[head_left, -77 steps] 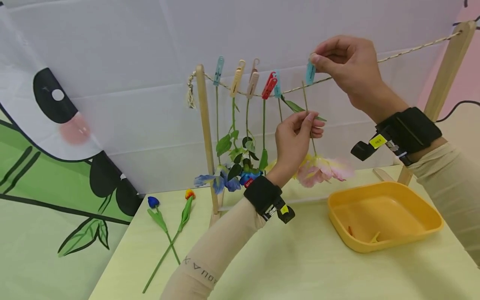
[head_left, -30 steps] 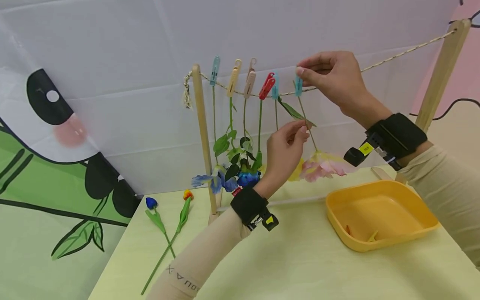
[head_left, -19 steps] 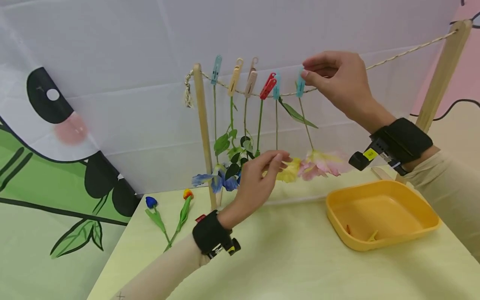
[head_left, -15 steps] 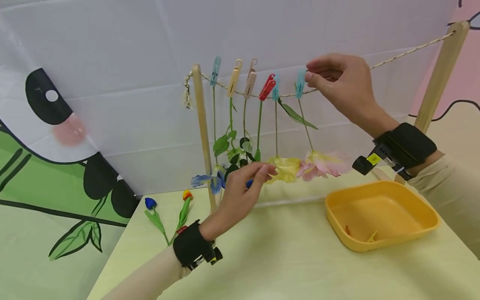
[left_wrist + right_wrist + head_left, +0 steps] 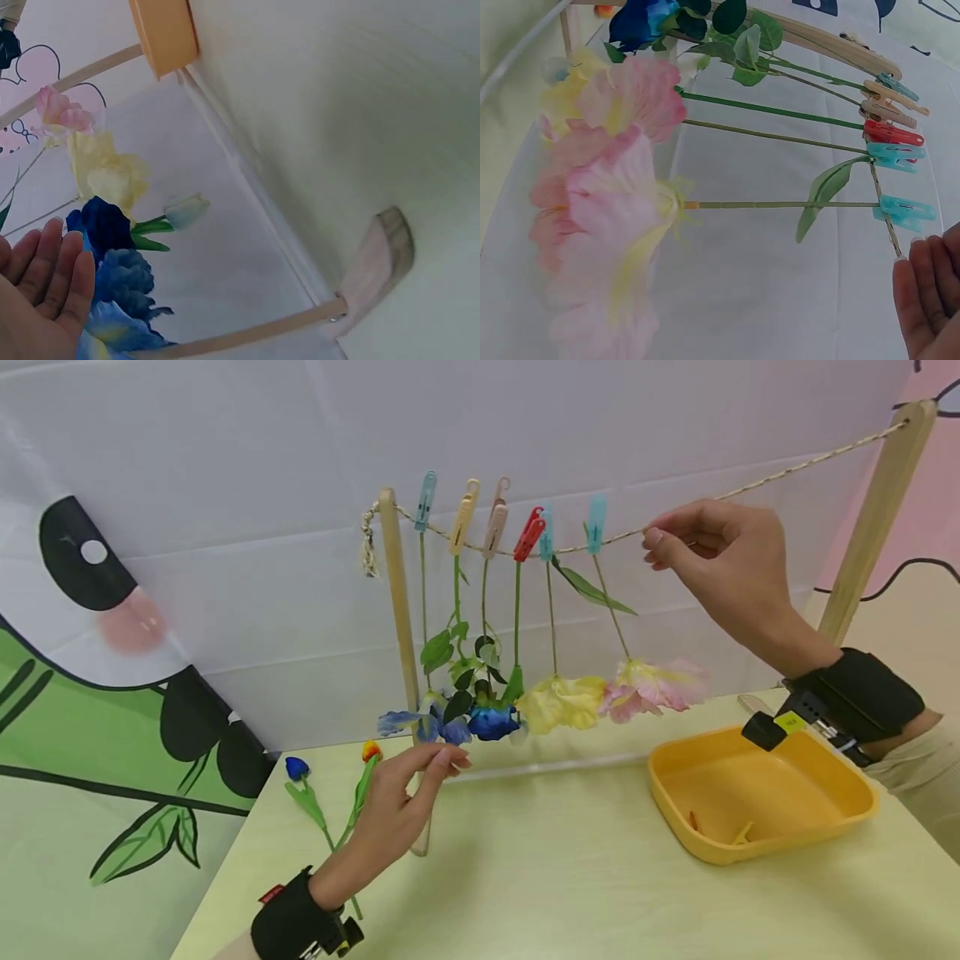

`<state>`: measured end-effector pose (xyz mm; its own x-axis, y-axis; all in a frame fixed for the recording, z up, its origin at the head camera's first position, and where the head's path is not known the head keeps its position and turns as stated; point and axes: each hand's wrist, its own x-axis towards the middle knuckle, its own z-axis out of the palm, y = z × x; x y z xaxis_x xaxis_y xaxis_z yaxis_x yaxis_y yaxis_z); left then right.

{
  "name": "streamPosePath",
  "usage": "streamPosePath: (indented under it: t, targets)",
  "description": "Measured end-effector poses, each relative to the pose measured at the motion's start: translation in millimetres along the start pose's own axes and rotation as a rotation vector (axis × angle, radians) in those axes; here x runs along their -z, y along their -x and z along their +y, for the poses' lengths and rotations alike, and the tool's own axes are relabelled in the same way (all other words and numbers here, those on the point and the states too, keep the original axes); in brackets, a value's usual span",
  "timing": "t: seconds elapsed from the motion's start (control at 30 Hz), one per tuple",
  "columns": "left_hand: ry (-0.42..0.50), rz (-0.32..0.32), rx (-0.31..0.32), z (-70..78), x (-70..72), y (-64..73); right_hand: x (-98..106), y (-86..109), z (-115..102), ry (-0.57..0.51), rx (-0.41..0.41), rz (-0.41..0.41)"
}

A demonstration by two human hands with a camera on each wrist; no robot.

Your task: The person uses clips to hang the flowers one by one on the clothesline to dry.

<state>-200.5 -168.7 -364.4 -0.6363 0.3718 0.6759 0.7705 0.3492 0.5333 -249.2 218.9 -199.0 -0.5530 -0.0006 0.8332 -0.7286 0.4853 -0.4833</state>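
Six clips (image 5: 529, 535) held flowers (image 5: 562, 703) head-down along the rope (image 5: 810, 462), the pink flower (image 5: 652, 687) nearest the right hand (image 5: 727, 560). Both that hand and the left hand (image 5: 397, 806) had loosely bent fingers lying together; whether the right touched the rope I couldn't tell. The left wrist view showed a pale tulip (image 5: 187, 211) that the blue rose (image 5: 492, 722) mostly hid from the head camera.

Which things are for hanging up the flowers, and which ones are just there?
For the job: rope, pegs, hanging flowers, wooden posts; probably also the yellow tray and two loose tulips.

Probably just there: cartoon drawing, wrist cameras.
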Motion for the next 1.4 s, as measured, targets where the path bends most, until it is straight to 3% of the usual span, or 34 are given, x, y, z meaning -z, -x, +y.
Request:
streamPosePath:
  t: [0.2,0.43,0.67,0.8,1.0,1.17,1.4]
  targets:
    - [-0.084,0.028,0.088,-20.8,27.2,31.3,15.5,26.4,5.5,0.045,-0.012,-0.055]
    - [-0.219,0.069,0.2,-39.6,57.6,62.5,28.7,56.8,13.4,0.117,0.078,-0.097]
    - [-0.332,0.118,0.261,-50.9,75.5,86.2,37.9,86.2,23.5,0.202,0.066,-0.182]
    - [-0.395,0.113,0.293,-61.8,84.0,97.2,41.0,105.9,31.3,0.216,0.046,-0.254]
    - [-0.437,0.061,0.4,-75.5,93.0,111.9,46.1,132.7,42.3,0.236,-0.055,-0.31]
    - [-0.424,0.002,0.474,-82.8,97.0,121.3,50.5,151.8,56.0,0.264,-0.082,-0.343]
    - [-0.405,-0.089,0.587,-87.5,99.1,130.1,41.5,180.8,75.1,0.263,-0.145,-0.477]
